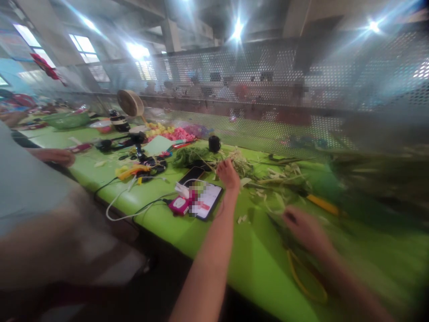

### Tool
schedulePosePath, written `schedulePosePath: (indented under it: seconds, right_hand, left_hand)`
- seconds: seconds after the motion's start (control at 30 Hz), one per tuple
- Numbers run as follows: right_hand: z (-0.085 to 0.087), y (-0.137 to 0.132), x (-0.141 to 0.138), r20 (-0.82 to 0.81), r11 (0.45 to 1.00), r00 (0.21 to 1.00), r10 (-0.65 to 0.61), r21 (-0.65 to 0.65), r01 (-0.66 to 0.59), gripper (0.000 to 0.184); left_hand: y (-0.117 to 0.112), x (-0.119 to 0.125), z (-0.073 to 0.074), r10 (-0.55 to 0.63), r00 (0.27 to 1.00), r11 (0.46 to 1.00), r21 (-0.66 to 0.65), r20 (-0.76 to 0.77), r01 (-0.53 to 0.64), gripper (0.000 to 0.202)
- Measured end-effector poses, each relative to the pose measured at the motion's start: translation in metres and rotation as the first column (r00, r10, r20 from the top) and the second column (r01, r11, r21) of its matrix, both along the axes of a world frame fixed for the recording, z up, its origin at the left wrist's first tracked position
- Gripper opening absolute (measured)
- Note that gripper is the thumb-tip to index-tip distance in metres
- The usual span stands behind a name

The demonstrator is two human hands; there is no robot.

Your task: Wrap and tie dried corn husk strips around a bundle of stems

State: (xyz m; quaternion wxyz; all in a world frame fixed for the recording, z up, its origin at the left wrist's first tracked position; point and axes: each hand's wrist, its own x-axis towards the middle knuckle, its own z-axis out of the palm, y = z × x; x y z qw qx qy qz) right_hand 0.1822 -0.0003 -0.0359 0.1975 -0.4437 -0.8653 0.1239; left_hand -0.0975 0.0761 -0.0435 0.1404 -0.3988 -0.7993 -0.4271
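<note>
My left hand (229, 173) reaches far out over the bright green table (254, 250), its fingers curled on a pile of pale stems and green foliage (241, 166). What the fingers hold is hidden. My right hand (303, 228) is smeared by motion near the table's middle, over green leaves and beside yellow-handled scissors (306, 277). Its fingers cannot be made out. A phone (207, 201) lies just left of my left wrist.
A pink device (181, 205) with white cables sits by the phone, with a second dark phone (191, 174) behind. Another person's arm (55, 156) rests at the left. A small fan (130, 103), coloured flowers (170, 132) and a perforated metal screen (268, 89) stand behind.
</note>
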Motion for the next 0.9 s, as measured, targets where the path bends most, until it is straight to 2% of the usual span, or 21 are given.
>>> schedulePosePath:
  seconds: [0.17, 0.3, 0.4, 0.47, 0.57, 0.63, 0.7, 0.77, 0.83, 0.9]
  right_hand:
    - [0.001, 0.001, 0.000, 0.007, 1.000, 1.000, -0.009, 0.009, 0.009, 0.025]
    - [0.002, 0.000, 0.000, -0.006, 1.000, 1.000, -0.001, -0.005, 0.001, 0.026]
    - [0.001, 0.000, 0.001, -0.025, 1.000, 1.000, 0.003, -0.012, -0.004, 0.026]
    - [0.001, 0.001, 0.001, -0.043, 0.999, 0.999, -0.006, -0.046, 0.004, 0.026]
    - [0.004, 0.004, 0.004, -0.117, 0.991, 0.993, -0.029, -0.134, 0.013, 0.027]
    - [0.007, 0.006, 0.005, -0.212, 0.979, 0.976, -0.053, -0.204, 0.008, 0.028]
    - [0.011, 0.009, 0.007, -0.340, 0.955, 0.935, -0.100, -0.296, -0.005, 0.030]
    - [0.015, 0.011, 0.008, -0.473, 0.909, 0.863, -0.178, -0.415, -0.040, 0.032]
    - [0.017, 0.012, 0.009, -0.595, 0.857, 0.764, -0.249, -0.503, -0.113, 0.033]
    - [0.018, 0.012, 0.010, -0.690, 0.821, 0.668, -0.278, -0.532, -0.208, 0.032]
  left_hand:
    - [0.000, 0.003, 0.004, 0.075, 0.996, 0.991, -0.104, -0.042, -0.079, 0.035]
    - [-0.002, 0.004, 0.004, 0.056, 0.998, 0.987, -0.154, 0.002, -0.055, 0.034]
    - [-0.006, 0.007, 0.011, -0.029, 0.997, 0.985, -0.168, 0.076, 0.041, 0.061]
    - [-0.011, 0.014, 0.021, -0.102, 0.990, 0.986, -0.125, 0.095, 0.114, 0.077]
    - [-0.023, 0.032, 0.043, -0.215, 0.975, 0.977, -0.005, 0.055, 0.215, 0.071]
    - [-0.033, 0.047, 0.056, -0.339, 0.939, 0.940, 0.058, 0.053, 0.336, 0.061]
    - [-0.043, 0.060, 0.062, -0.527, 0.839, 0.850, 0.101, 0.136, 0.517, 0.054]
    - [-0.052, 0.069, 0.060, -0.713, 0.634, 0.693, 0.162, 0.300, 0.702, 0.042]
    - [-0.060, 0.073, 0.052, -0.794, 0.399, 0.542, 0.239, 0.458, 0.806, 0.030]
    - [-0.067, 0.075, 0.044, -0.798, 0.266, 0.466, 0.274, 0.540, 0.841, 0.028]
